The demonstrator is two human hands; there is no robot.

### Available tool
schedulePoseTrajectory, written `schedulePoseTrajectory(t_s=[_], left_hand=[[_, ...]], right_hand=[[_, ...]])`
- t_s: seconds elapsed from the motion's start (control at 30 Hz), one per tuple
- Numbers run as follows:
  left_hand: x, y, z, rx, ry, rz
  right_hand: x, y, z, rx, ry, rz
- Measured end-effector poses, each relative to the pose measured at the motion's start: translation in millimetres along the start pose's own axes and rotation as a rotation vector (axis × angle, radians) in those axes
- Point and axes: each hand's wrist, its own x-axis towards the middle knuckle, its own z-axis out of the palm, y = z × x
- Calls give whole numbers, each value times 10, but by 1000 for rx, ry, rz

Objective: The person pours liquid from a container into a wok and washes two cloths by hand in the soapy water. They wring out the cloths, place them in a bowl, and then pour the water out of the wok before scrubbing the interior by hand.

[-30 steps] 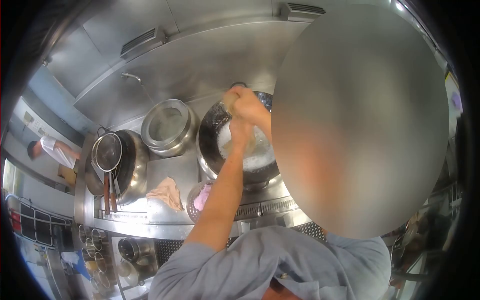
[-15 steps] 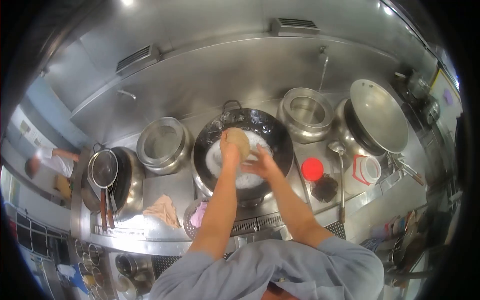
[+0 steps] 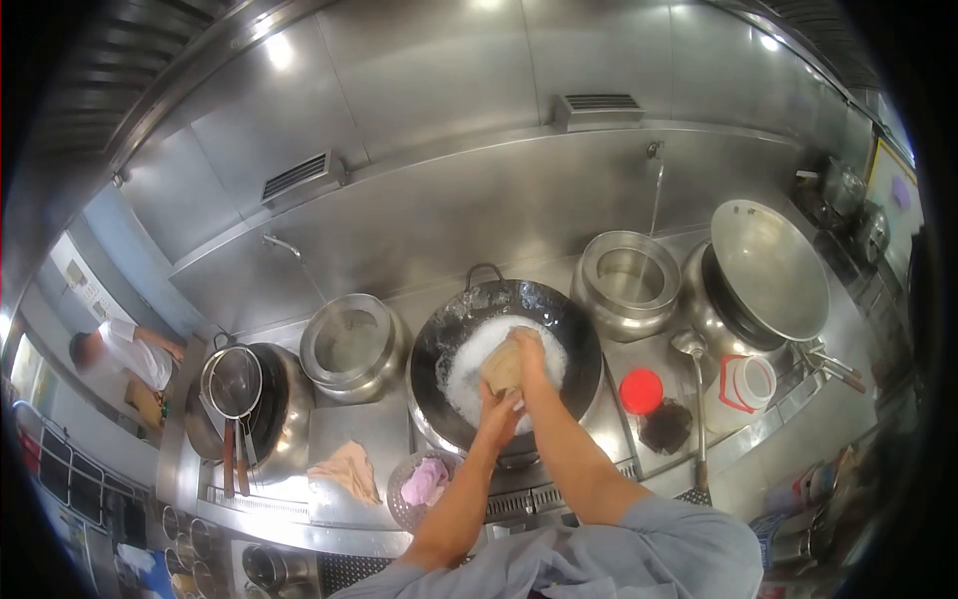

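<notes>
A large dark wok with white foamy liquid in it stands in the middle of the steel range. Over the foam is a tan, rounded item, which I cannot identify. My left hand grips it from the lower left, with the fingers against its near edge. From the right, my right hand holds its upper side. Both hands are inside the wok's rim.
Steel pots stand at left and right of the wok. A strainer, tan cloth, perforated bowl, red lid, ladle, white container and tilted pan lie around. A person is far left.
The view has shifted, so the range sits lower. My right hand has moved from beside the tan item onto it, and my left hand has gone from its upper left to its lower edge.
</notes>
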Motion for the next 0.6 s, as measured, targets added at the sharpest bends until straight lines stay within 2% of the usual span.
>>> schedulePoseTrajectory(t_s=[0.07,0.1,0.17,0.2,0.3,0.33,0.43,0.5,0.53,0.6], left_hand=[[298,-153,-55,-250,-28,-3],[422,-202,-54,-378,-38,-9],[387,187,208,-448,-3,3],[411,286,254,-470,11,30],[614,429,174,-576,-35,21],[708,431,99,-619,-61,2],[958,325,-171,-536,-97,1],[982,351,-240,-478,-81,-65],[1137,260,-363,-488,-200,-71],[1152,374,-443,-321,-253,-110]], right_hand=[[-155,-136,190,-220,26,-217],[-226,-136,258,-227,5,-230],[-342,-155,369,-246,-37,-262],[-559,-383,396,-218,-116,-288],[-807,-664,380,-599,-215,-382],[-795,-607,365,-527,-261,-479],[-796,-506,263,-543,-315,-782],[-819,-473,185,-505,-385,-825],[-855,-536,153,-560,-405,-897],[-910,-603,98,-624,-438,-1026]])
